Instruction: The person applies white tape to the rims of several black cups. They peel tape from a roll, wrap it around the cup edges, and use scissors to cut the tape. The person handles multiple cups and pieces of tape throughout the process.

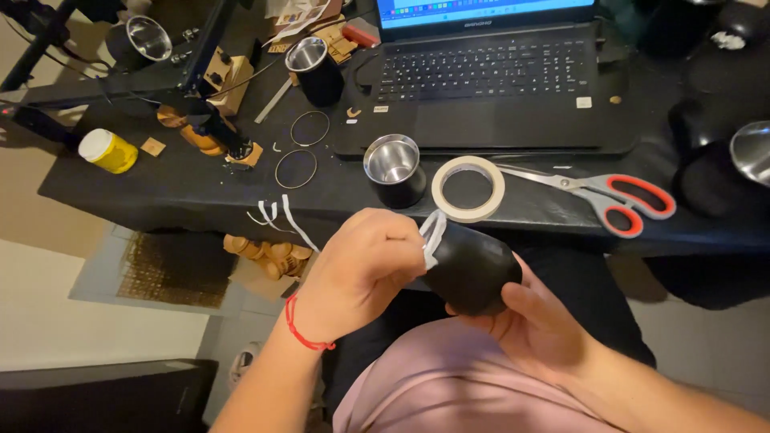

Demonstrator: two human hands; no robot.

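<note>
Both hands on black cup point(473, 269), below table point(200, 188) edge.
Right hand point(545, 321) grips cup; left hand point(365, 265) pinches white tape strip point(431, 234).

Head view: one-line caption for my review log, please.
Right hand cradles a black cup while left hand pinches white tape strip; tape roll, scissors on desk.

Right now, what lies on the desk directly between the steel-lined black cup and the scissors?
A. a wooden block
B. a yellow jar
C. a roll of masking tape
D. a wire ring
C: the roll of masking tape lies flat between the black cup and the red-handled scissors.
</note>
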